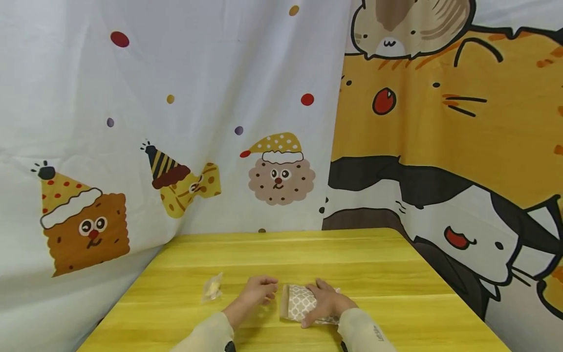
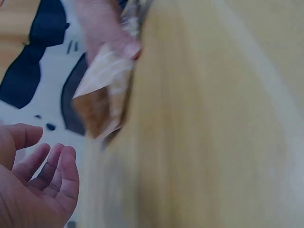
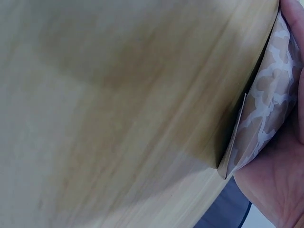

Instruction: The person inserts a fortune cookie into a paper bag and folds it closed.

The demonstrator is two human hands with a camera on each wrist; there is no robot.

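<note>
A brown paper bag (image 1: 300,302) with a white lattice pattern lies on its side on the table, its open end facing left. My right hand (image 1: 326,301) spans the bag from above and grips it, thumb at the near edge and fingers toward the far edge. In the left wrist view, the brown inside of the bag (image 2: 97,111) shows at its mouth. My left hand (image 1: 259,292) hovers just left of that mouth, fingers loosely bent and holding nothing. Left of this hand lies a small clear packet (image 1: 213,287) with something pale yellow in it.
The yellow wood-grain table (image 1: 281,254) reaches back to a hanging cloth (image 1: 211,73) printed with cartoon biscuits. To the right hangs another cloth with large cartoon cats (image 1: 440,127).
</note>
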